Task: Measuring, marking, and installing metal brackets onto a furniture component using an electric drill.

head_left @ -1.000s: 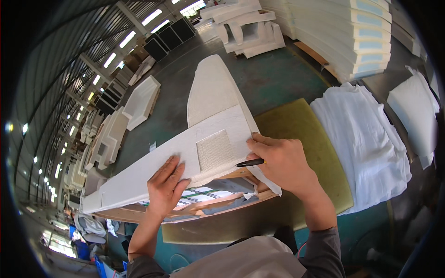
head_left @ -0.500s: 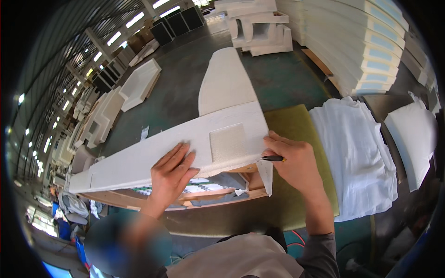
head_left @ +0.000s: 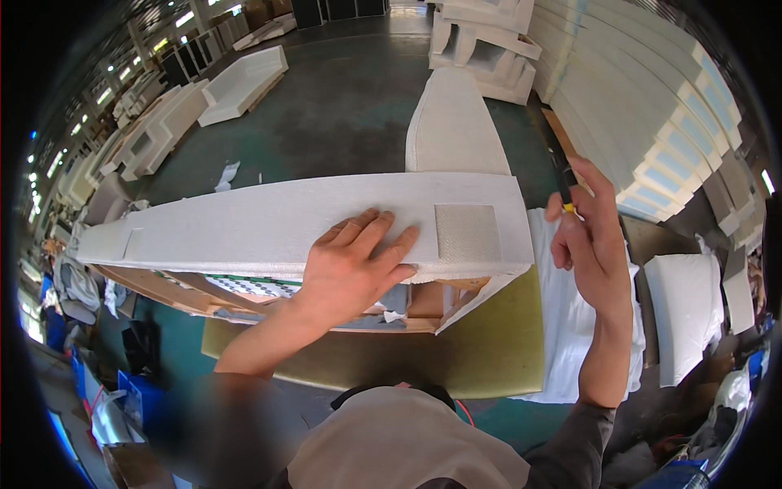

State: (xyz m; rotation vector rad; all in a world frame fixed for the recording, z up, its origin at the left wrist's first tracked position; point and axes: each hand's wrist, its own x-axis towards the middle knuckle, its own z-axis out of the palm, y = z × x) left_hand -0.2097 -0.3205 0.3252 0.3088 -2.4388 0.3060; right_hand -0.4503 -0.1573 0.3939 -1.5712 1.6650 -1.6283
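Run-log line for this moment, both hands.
left hand: resting on white-covered frame | right hand: holding black pen-like tool, clear of frame | olive board: under frame

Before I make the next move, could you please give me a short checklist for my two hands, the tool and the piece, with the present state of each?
1. Left hand resting on the white cover, fingers spread: ok.
2. Right hand apart from the piece: ok, it is raised to the right of it.
3. Dark slim tool held by the right hand: ok.
4. Tool's tip bare or covered: cannot tell, too small to see.
5. Near side closed: not ok, the wooden interior is exposed there.
6. Piece steady above the olive board: cannot tell, its support is not clearly visible.
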